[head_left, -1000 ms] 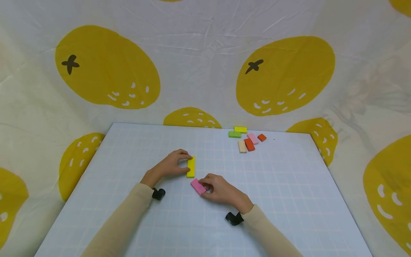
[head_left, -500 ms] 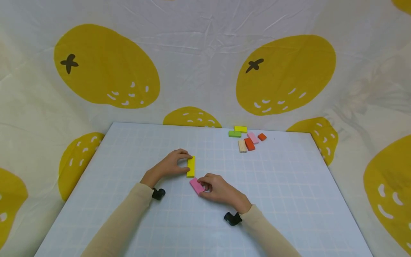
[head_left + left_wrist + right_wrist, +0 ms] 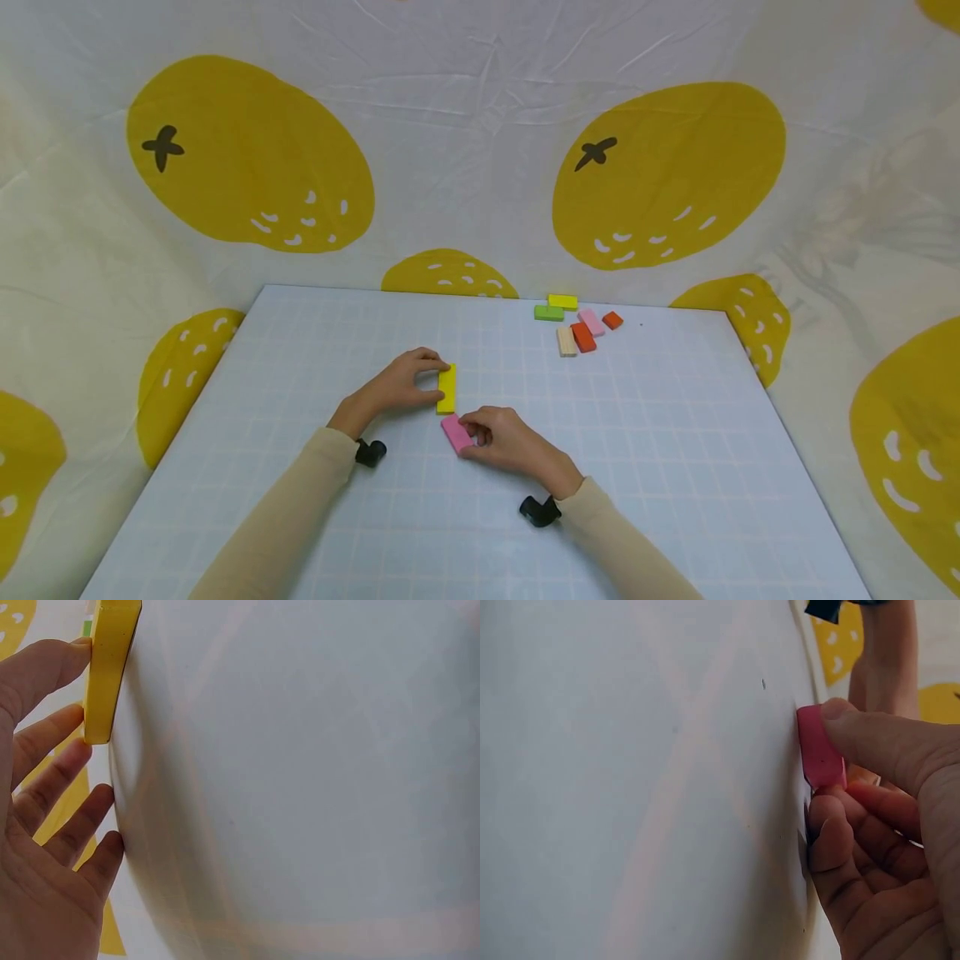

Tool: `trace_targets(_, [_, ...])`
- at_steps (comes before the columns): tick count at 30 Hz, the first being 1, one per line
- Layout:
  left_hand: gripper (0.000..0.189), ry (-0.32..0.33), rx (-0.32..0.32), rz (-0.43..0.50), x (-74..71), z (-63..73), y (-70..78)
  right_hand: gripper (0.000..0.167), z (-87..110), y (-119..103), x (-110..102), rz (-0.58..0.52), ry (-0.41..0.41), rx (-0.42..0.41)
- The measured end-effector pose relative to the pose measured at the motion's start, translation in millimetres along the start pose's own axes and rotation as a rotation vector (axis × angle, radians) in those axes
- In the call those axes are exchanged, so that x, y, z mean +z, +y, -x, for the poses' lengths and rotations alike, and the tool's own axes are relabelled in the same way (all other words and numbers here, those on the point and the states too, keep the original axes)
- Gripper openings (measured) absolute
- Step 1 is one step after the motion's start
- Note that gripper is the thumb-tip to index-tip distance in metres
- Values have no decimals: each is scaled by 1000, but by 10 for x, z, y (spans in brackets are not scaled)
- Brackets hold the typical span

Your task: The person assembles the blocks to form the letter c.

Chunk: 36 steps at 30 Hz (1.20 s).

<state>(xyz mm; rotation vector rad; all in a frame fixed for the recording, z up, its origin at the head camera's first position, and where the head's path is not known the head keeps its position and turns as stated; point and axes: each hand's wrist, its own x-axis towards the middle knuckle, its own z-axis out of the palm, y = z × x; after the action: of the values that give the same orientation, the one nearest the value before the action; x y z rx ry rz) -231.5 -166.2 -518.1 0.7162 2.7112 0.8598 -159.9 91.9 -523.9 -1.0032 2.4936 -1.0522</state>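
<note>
In the head view, the change of the last second is small and sits at the middle of the worktop [image 3: 637, 475]: the pink block [image 3: 455, 434] has slid a little to the person's left and swung round, so its long side now slants less sharply away from the yellow block [image 3: 447, 390]. Its far corner lies just beside the yellow block's near end — whether they touch I cannot tell. The right hand [image 3: 513, 442] has travelled with it, thumb and fingertip pinching the block. The left hand [image 3: 397, 383] and the yellow block have stayed put, so the adjusting appears to be the right hand's work while the left steadies. The two blocks look closer to a single line, though the pink one is clearly angled. The far group of blocks [image 3: 582, 337] lies as it did, well apart from both hands.

In the left wrist view, the thumb and fingers are spread apart; the thumb and the nearest fingertips rest against the edge of the yellow block rather than wrapping it, and the other fingers reach past its end.

In the right wrist view, the thumb presses one side of the pink block and a fingertip meets it opposite — clamped between them, with the remaining fingers curled underneath.
</note>
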Motion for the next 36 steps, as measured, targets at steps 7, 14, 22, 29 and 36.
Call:
trace_targets(7, [47,12,27,-4,-7,-1,9,40,-21,-28,-11,-12,8,12])
trace_targets(14, [48,6,14,9,-6,-4,25,39,-25,-54,-9,-20,-1,19])
trace_targets(22, [49,-1,-2,1,0,2,26,41,-40,-60,5,-27,-13,28])
trace_targets(29, [48,-2,-1,-6,-2,10,25,42,-41,-49,18,-18,-12,1])
trace_targets(36, [48,-1,2,0,-5,15,22,41,-34,-53,13,10,-37,-30])
